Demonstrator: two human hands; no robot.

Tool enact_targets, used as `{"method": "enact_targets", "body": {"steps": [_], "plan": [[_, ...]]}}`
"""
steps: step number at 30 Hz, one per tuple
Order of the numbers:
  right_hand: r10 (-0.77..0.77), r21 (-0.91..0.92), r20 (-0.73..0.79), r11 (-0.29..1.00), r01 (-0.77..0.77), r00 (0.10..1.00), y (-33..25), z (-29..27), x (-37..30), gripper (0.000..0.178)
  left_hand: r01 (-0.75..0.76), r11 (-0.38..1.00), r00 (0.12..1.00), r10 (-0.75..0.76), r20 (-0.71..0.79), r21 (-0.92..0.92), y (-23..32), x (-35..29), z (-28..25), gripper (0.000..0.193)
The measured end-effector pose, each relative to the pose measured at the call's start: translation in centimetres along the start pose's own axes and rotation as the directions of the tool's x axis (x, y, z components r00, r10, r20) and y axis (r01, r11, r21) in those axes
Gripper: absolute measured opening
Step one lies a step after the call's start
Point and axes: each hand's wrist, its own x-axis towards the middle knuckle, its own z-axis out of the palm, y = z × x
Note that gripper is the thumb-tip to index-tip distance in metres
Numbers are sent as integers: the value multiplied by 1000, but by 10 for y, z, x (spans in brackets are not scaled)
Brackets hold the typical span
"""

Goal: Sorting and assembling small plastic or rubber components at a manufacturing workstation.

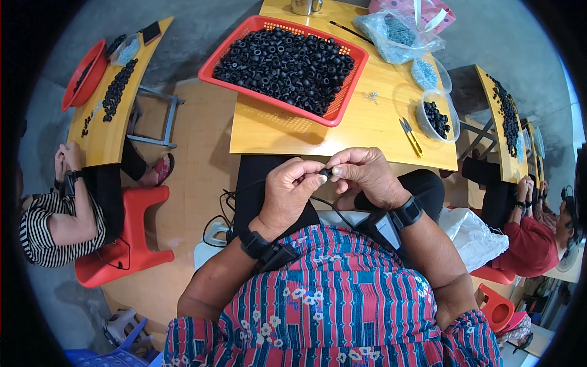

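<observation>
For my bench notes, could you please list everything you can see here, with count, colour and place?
tray: one, red, far side of the table, full of black rings
table: one, yellow wood, in front of the person
snips: one pair, yellow handles, right part of the table
tub: one, clear, by the snips, holding black rings
bag: one, clear plastic, far right of the table
cup: one, metal, far edge
stool: one, red, on the floor to the left
co-workers: two, seated at side tables left and right
small black part: one, pinched between both grips
left hand: closed on the part
right hand: closed on the part
</observation>
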Motion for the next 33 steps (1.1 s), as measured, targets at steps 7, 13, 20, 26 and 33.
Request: {"method": "enact_targets", "body": {"steps": [7,13,20,26,33], "plan": [[-93,-132,31,987,96,995,0,0,1,14,37,998,999,-36,21,-41,-7,-2,-1,14],[-93,-129,36,987,96,995,2,-1,3,14,78,990,997,-77,15,-120,-8,-2,0,14],[-43,167,92,986,27,995,12,-3,6,19,-52,999,999,52,-11,16,-3,2,-1,15],[155,136,190,974,-182,969,1,-4,4,26,-123,990,992,125,-23,64,1,1,0,15],[132,177,256,968,-181,958,4,-2,2,31,-152,977,987,158,-32,149,0,1,-4,17]]}}
